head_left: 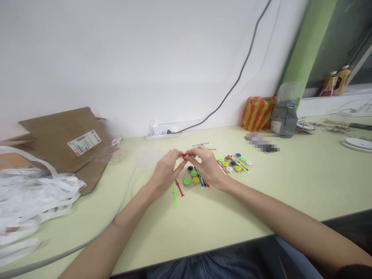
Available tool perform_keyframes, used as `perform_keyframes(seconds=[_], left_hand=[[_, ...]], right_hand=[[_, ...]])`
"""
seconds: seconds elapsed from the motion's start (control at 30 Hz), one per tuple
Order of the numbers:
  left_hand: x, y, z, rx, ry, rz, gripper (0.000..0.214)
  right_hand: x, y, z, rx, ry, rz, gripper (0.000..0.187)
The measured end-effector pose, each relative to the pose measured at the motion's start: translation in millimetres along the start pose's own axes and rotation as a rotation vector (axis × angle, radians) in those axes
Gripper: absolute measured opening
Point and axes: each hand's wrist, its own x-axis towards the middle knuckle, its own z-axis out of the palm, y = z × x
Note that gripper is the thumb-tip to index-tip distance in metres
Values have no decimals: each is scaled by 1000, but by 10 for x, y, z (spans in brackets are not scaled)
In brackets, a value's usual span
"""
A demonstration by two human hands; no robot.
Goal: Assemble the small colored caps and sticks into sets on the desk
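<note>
Between the fingertips of both hands is a small red piece (184, 156), mostly covered by the fingers; its exact kind is hard to make out. My left hand (167, 168) pinches it from the left, and my right hand (205, 161) pinches it from the right. Below them on the table lie several small round pieces with clear bases and coloured tops, such as a green-topped one (187, 182) and a yellow-topped one (196, 180). Thin plastic sticks lie close by: a green stick (174, 194), a red stick (179, 188), and more partly under my right hand.
A second group of round pieces (229, 169) and sticks lies to the right. Behind stand a power strip (162, 134), a striped bag (257, 114) and a grey bag (285, 118). Cardboard (62, 141) and white strips (37, 197) fill the left; a grey cable (99, 234) crosses the table.
</note>
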Motion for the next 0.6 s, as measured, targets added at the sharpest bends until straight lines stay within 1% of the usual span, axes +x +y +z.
perform_keyframes(seconds=[0.1,0.13,0.17,0.2,0.27,0.3,0.37,0.43,0.6], left_hand=[[3,-17,-10,44,35,-50,19],[3,-26,-12,61,46,-66,19],[3,-37,-13,76,56,-82,19],[2,-48,-12,92,66,-94,19],[-1,-69,-4,127,72,-100,19],[-3,-78,2,147,69,-97,20],[-9,-92,14,181,62,-86,21],[-15,-103,22,200,62,-79,22],[-23,-123,19,218,96,-64,22]], right_hand=[[-6,-24,-3,18,18,93,20],[-6,-25,-5,-19,-14,113,18],[-7,-21,-2,-82,-77,115,13],[-12,-16,8,-162,-163,94,11],[-34,-10,53,-310,-341,8,16],[-51,-15,86,-357,-404,-41,17],[-93,-46,160,-392,-456,-122,14],[-134,-90,225,-397,-470,-158,11],[-174,-105,301,-378,-545,-147,10]])
